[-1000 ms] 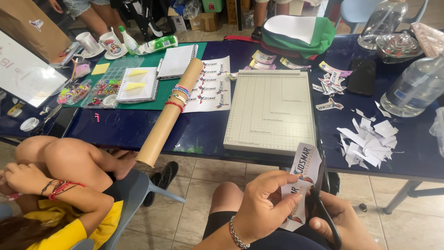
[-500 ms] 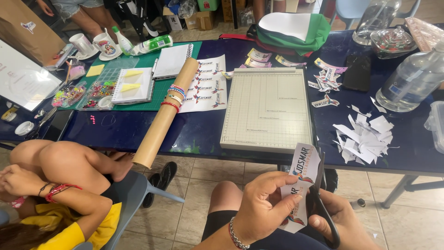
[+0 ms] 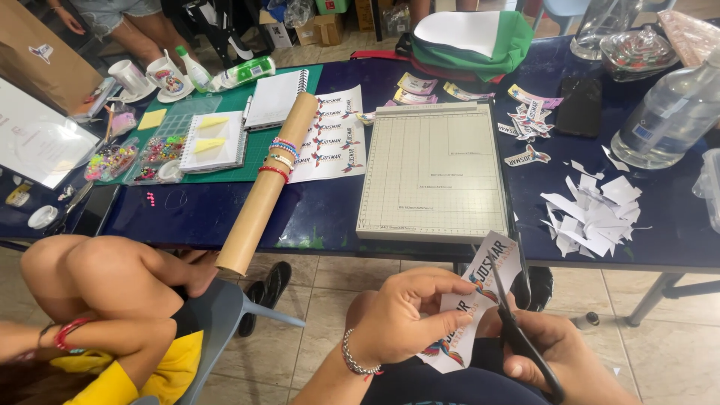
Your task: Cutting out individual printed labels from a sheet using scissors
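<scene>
Below the front edge of the pale gridded cutting board (image 3: 433, 169), the left hand (image 3: 401, 315) pinches a thin white printed sticker sheet (image 3: 472, 300). The right hand (image 3: 559, 360) is closed on black scissors (image 3: 517, 330) biting into it. The sheet looks light and floppy, probably best held close beside the cut line.

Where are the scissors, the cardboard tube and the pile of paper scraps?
scissors (image 3: 517, 341): head view, on the black blades.
cardboard tube (image 3: 266, 187): head view, middle of its length.
paper scraps (image 3: 596, 214): head view, centre of the white pile.
</scene>
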